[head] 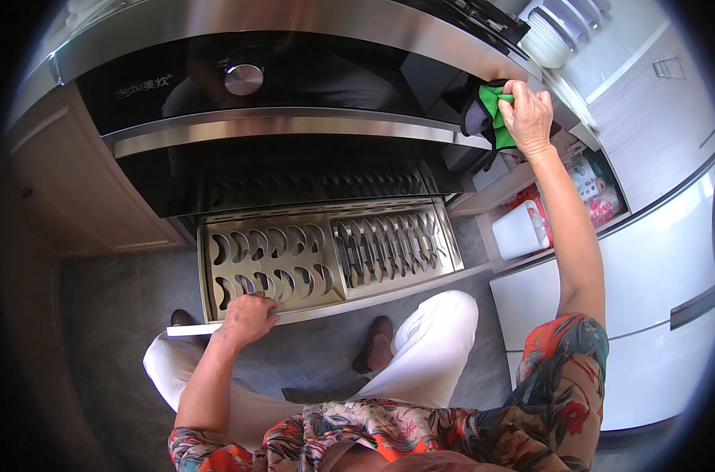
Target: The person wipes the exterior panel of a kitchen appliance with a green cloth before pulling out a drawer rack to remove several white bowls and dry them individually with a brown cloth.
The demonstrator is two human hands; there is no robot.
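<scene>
My right hand [525,115] is closed on a green and grey cleaning cloth [499,115] with black edging. The cloth lies against the right end of the black glass front panel [328,76] of a stove unit. Below, a metal drawer [340,253] stands pulled out toward me. My left hand [248,318] rests over its front edge, near the left end, with the fingers over the rim. Inside the drawer, a rack with curved cutouts [275,236] fills the left part. Upright metal dividers [387,248] line the right part.
A round metal knob [244,79] juts from the panel. Open shelves at right hold a white plastic bin [520,230] and bagged items [599,200]. A white refrigerator [646,354] is at the right, a wooden cabinet door [86,177] at the left. Plates [546,44] stand on the counter.
</scene>
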